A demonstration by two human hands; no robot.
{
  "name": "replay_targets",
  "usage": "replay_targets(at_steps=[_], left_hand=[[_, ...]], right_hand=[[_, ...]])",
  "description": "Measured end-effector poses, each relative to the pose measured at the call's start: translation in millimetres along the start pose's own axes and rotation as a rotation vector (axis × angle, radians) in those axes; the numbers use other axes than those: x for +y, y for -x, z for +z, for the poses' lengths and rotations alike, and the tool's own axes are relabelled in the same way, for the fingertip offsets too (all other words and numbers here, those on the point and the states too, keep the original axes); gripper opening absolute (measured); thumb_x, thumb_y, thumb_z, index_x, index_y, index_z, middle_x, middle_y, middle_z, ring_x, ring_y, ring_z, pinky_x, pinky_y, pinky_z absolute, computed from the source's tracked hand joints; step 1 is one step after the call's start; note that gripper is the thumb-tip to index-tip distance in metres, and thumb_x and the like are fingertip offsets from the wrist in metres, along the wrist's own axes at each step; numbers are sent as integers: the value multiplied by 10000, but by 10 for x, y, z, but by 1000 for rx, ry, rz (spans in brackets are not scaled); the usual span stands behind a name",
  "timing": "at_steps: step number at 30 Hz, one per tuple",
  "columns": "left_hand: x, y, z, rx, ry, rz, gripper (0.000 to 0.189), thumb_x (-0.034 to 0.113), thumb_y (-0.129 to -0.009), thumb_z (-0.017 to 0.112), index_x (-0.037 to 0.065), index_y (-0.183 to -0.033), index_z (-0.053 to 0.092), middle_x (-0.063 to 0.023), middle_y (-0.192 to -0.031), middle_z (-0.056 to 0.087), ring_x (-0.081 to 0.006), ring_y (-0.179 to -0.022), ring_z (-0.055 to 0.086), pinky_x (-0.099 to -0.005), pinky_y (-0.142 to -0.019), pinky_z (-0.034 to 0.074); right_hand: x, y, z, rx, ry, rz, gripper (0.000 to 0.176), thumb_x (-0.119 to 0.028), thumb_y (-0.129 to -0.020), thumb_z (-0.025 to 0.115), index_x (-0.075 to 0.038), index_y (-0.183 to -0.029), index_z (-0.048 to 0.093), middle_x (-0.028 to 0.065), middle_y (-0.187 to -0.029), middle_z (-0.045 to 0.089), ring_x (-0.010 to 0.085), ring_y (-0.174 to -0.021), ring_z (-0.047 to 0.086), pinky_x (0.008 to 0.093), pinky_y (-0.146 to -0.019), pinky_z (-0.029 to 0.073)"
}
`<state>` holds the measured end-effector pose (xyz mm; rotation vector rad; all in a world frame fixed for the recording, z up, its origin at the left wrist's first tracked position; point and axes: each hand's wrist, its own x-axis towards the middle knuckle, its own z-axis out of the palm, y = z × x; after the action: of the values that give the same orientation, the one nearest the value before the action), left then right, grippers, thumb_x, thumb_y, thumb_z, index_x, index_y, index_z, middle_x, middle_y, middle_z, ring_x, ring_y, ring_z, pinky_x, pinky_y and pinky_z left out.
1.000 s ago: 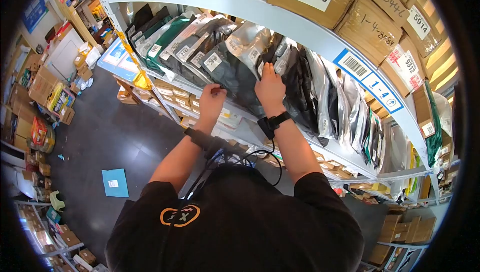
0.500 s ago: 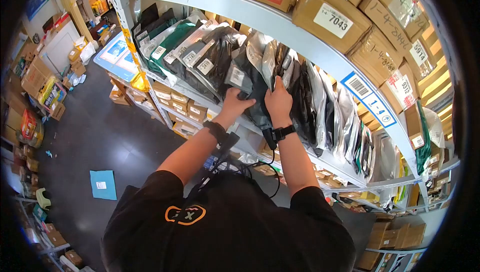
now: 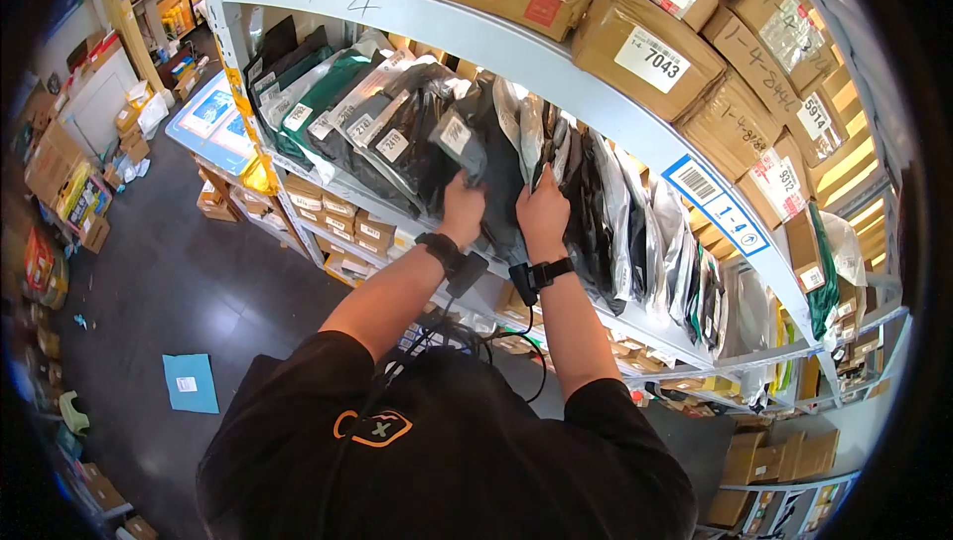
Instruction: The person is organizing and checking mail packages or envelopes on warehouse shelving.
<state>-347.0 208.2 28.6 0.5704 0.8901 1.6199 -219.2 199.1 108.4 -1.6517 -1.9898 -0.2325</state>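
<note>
My left hand (image 3: 463,210) is closed on the lower edge of a dark plastic mailing bag (image 3: 459,137), whose white label faces up. To its right, my right hand (image 3: 544,217) grips the edge of a grey plastic mailing bag (image 3: 533,135) in the same row. Between the two hands a black mailing bag (image 3: 504,158) stands exposed in the parted gap. Several labelled bags lean to the left, among them a green bag (image 3: 326,93). My fingertips are partly hidden among the plastic.
The bags stand on a metal shelf (image 3: 660,334), under an upper beam (image 3: 437,22) carrying cardboard boxes (image 3: 650,49). Small boxes (image 3: 372,232) fill the level below. A blue-green packet (image 3: 191,383) lies on the floor at left. Cables (image 3: 536,341) hang near my wrists.
My left hand has closed on the dark labelled bag and lifted it slightly up and left. The gap between the bags is wider. The whole view has shifted a little.
</note>
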Motion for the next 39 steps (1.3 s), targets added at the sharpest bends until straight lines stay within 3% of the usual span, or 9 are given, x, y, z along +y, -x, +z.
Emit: replay_targets(at_steps=[1,11,15,19,21,23,28,33,39], left_hand=[[161,52,12,6,41,28,336,-50,-891,539,-19,-1225,560,-109,-1128,641,-196,-960,575,-313,-846,455],[281,-41,-389,78,122,237,244,-9,-929,539,14,-1166,591,-54,-1042,660,-148,-914,582,-291,-831,448],[120,-124,-282,55,-15,98,284,28,-965,522,82,-1243,537,-77,-1178,605,-250,-1034,579,-421,-845,485],[291,-24,-35,-26,125,7,385,-42,-900,527,46,-1274,503,-86,-1238,582,-232,-1099,563,-356,-930,437],[-134,-331,-305,-139,-354,315,392,-3,-912,549,57,-1292,471,-102,-1198,570,-259,-1056,569,-383,-902,471],[-227,-394,-368,-177,-421,349,410,19,-915,570,62,-1305,448,-107,-1180,560,-269,-1044,572,-400,-899,487],[325,273,-170,-92,144,-21,477,19,-892,629,78,-1317,421,-89,-1204,553,-243,-1094,570,-406,-917,492],[98,373,-171,-179,-6,-101,558,-40,-806,682,37,-1307,448,-90,-1198,593,-227,-1061,594,-343,-877,501],[83,188,149,-6,-162,-349,392,0,-833,650,29,-1215,564,-66,-1075,647,-215,-953,629,-329,-773,506]], right_hand=[[22,5,-5,11,2,3,592,-162,-828,672,63,-1331,457,249,-1226,609,353,-827,698,406,-695,583],[-91,57,-3,12,-48,-60,549,-137,-797,676,37,-1284,495,214,-1231,612,351,-861,689,413,-714,572],[-84,130,189,0,7,-158,571,-85,-773,665,3,-1300,462,201,-1347,543,318,-870,690,405,-675,584],[-124,117,149,-50,46,-152,584,-109,-757,695,-4,-1295,491,195,-1352,541,308,-906,689,387,-723,580],[-146,116,107,-53,48,-142,585,-119,-750,709,-4,-1288,508,187,-1333,560,309,-928,689,382,-749,576],[-145,128,82,-67,53,-134,578,-120,-754,703,-2,-1286,509,184,-1324,568,308,-935,688,382,-751,576],[-94,118,153,-9,0,-143,571,-113,-757,693,-1,-1286,510,184,-1317,574,309,-922,690,384,-760,574],[-56,133,155,-40,-28,-120,573,-105,-755,693,1,-1288,509,186,-1330,564,320,-917,689,384,-776,572],[-28,99,81,-12,-64,-137,580,-109,-751,697,10,-1286,507,188,-1327,564,333,-916,687,388,-766,573]])
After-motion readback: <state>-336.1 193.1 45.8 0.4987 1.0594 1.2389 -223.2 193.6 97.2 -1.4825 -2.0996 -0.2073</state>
